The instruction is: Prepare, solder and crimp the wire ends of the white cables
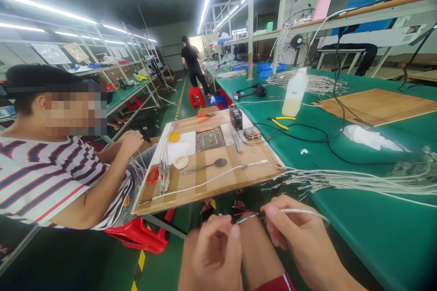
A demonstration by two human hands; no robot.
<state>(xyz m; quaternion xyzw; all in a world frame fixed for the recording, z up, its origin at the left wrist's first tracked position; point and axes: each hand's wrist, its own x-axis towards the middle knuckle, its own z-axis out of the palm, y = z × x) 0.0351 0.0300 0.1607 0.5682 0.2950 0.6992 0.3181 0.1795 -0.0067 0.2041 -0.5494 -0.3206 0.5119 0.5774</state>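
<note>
Over my lap, my right hand (pixel 295 232) pinches a white cable (pixel 309 213) between thumb and fingers, close to its stripped end. Thin red, green and white wires (pixel 246 216) stick out from that end toward the left. My left hand (pixel 218 248) has its thumb and index fingertips together at the tips of these wires. A bundle of similar white cables (pixel 327 179) lies on the green table to the right, with its ends near the cardboard-covered board (pixel 218 182).
A seated person (pixel 75 168) works at the left. The board holds a spoon (pixel 205 166), orange pliers (pixel 206 117), red scissors (pixel 153 175) and a small fan (pixel 235 117). On the green table (pixel 358 223) stand a bottle (pixel 295 93) and yellow pliers (pixel 280 122).
</note>
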